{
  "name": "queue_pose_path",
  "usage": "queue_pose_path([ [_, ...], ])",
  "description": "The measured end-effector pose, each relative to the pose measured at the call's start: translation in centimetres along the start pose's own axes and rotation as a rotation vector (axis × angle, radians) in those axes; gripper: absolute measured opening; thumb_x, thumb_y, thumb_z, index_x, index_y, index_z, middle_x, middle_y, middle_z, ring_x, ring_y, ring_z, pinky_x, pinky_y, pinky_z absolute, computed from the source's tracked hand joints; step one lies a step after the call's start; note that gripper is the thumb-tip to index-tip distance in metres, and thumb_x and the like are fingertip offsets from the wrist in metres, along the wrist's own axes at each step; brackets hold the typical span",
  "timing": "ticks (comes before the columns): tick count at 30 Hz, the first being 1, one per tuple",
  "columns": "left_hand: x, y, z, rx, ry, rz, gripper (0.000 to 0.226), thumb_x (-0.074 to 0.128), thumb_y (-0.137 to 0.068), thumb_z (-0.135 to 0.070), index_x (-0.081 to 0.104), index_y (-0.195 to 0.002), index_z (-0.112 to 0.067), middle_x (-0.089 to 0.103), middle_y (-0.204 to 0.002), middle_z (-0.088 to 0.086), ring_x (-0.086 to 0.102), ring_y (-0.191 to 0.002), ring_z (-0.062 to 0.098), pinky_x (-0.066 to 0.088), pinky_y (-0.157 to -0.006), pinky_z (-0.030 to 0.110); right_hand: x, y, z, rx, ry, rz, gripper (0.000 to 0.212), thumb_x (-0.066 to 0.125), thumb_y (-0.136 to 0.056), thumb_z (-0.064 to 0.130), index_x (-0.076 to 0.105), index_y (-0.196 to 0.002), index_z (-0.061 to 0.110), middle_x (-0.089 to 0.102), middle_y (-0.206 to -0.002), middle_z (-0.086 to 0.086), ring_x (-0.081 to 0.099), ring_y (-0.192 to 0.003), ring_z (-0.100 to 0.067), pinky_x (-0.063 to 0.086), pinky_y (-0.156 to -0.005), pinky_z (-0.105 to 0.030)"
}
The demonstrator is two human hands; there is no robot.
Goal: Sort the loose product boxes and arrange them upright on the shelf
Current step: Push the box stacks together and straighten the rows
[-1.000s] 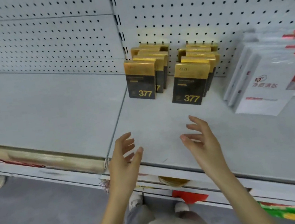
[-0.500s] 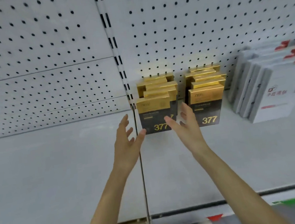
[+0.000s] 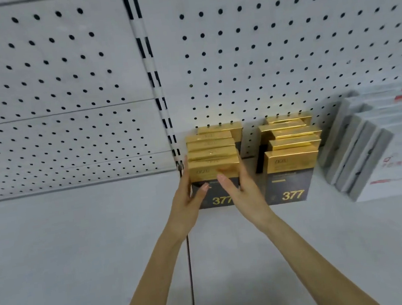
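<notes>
— Two rows of boxes (image 3: 292,181) stand upright on the shelf (image 3: 79,243), backs to the pegboard (image 3: 282,41), and you've got the front box (image 3: 204,171) of the left-hand row.
— Both hands on it?
— Both. Your left hand (image 3: 188,199) clasps its left edge, thumb on the face. Your right hand (image 3: 243,192) wraps the right edge, thumb across the front.
— How will it handle?
— Light, stiff card, I'd say, but glossy, so likely slippery. Grip the side edges and don't crush the face.
— Neighbours?
— White boxes (image 3: 362,157) sit further right. Nudge a box behind and that row may topple.
</notes>
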State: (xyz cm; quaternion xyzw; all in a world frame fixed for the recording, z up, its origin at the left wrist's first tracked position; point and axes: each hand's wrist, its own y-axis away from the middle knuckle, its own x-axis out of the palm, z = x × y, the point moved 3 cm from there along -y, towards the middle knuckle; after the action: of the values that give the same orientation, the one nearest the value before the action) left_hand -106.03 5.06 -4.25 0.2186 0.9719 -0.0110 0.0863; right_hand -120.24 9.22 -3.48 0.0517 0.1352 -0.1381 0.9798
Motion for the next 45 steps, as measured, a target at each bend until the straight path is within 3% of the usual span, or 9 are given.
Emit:
queue_pose_path([
  [4,-0.2,-0.2,0.5,-0.026,-0.002,-0.019,0.071,0.056,-0.093,-0.023,0.018,-0.152,-0.019,0.035,-0.153,0.0,0.03,-0.142,0.015,0.028,-0.116,0.042,-0.2,-0.6,-1.4,-0.011,-0.02,-0.064,0.104,0.055,-0.074,0.077,0.001,-0.153,0.037,0.029,-0.156,0.009,0.022,-0.145,-0.007,0.024,-0.119,-0.041],
  [7,-0.5,-0.6,0.6,-0.053,0.022,0.014,0.076,0.057,-0.094,-0.012,0.01,-0.154,-0.019,0.037,-0.152,-0.001,0.033,-0.14,0.011,0.031,-0.114,0.035,-0.3,-1.3,-2.2,0.031,-0.099,-0.042,0.115,0.063,-0.065,0.079,0.002,-0.153,0.038,0.035,-0.153,0.009,0.028,-0.143,-0.009,0.028,-0.117,-0.045],
  [11,-0.9,-0.7,0.6,-0.054,0.037,0.06,0.066,0.053,-0.095,-0.007,0.021,-0.151,-0.012,0.048,-0.143,-0.001,0.045,-0.131,0.009,0.039,-0.108,0.025,-0.1,-1.6,-2.0,-0.016,-0.063,0.034,0.086,0.058,-0.079,0.067,0.03,-0.149,0.024,0.049,-0.143,0.005,0.044,-0.13,-0.004,0.039,-0.109,-0.028],
  [15,-1.1,-0.6,0.6,-0.035,0.049,0.046,0.064,0.054,-0.094,-0.006,0.024,-0.15,-0.013,0.053,-0.138,-0.003,0.048,-0.127,0.006,0.043,-0.097,0.016,0.5,-1.5,-2.1,-0.036,-0.098,0.078,0.076,0.053,-0.085,0.045,0.028,-0.149,0.014,0.051,-0.14,0.0,0.049,-0.116,0.01,0.038,-0.089,-0.001],
  [22,-2.4,-2.2,0.1,-0.011,0.002,0.119,0.092,0.072,-0.079,-0.033,0.014,-0.15,-0.042,0.037,-0.152,-0.007,0.032,-0.141,0.014,0.028,-0.115,0.05,-0.8,-1.9,-0.1,-0.108,-0.206,0.12,0.082,0.063,-0.089,0.032,0.012,-0.153,0.028,0.042,-0.146,0.01,0.039,-0.133,0.003,0.037,-0.104,-0.012],
  [29,-2.1,-2.7,-0.5,0.004,0.023,0.19,0.097,0.071,-0.082,-0.028,0.003,-0.15,-0.043,0.038,-0.151,-0.01,0.036,-0.139,0.013,0.034,-0.113,0.046,-0.8,-2.4,0.6,-0.12,-0.215,0.128,0.087,0.058,-0.086,0.026,0.003,-0.154,0.024,0.048,-0.135,0.018,0.047,-0.119,0.016,0.039,-0.093,-0.006],
  [31,-1.8,-2.6,-0.2,-0.025,0.047,0.175,0.099,0.071,-0.085,-0.023,-0.002,-0.152,-0.036,0.038,-0.15,-0.009,0.039,-0.136,0.007,0.041,-0.107,0.034,-0.6,-2.3,0.5,-0.114,-0.201,0.131,0.087,0.058,-0.086,0.026,0.004,-0.154,0.024,0.049,-0.134,0.017,0.048,-0.118,0.015,0.04,-0.092,-0.006],
  [34,-1.2,-2.5,0.1,-0.049,0.063,0.161,0.081,0.061,-0.09,-0.018,0.011,-0.153,-0.02,0.051,-0.139,-0.008,0.051,-0.124,0.001,0.046,-0.098,0.019,-0.7,-2.3,0.5,-0.103,-0.194,0.146,0.085,0.058,-0.087,0.027,0.005,-0.154,0.025,0.05,-0.134,0.016,0.049,-0.118,0.014,0.04,-0.093,-0.007],
  [45,-0.6,-1.5,0.3,-0.025,0.072,0.066,0.071,0.056,-0.086,-0.033,0.028,-0.148,-0.017,0.056,-0.13,-0.013,0.054,-0.119,0.0,0.045,-0.099,0.021,-0.4,-2.1,0.7,-0.092,-0.163,0.146,0.075,0.057,-0.093,0.023,0.013,-0.154,0.026,0.052,-0.138,0.009,0.048,-0.121,0.007,0.042,-0.097,-0.009],
])
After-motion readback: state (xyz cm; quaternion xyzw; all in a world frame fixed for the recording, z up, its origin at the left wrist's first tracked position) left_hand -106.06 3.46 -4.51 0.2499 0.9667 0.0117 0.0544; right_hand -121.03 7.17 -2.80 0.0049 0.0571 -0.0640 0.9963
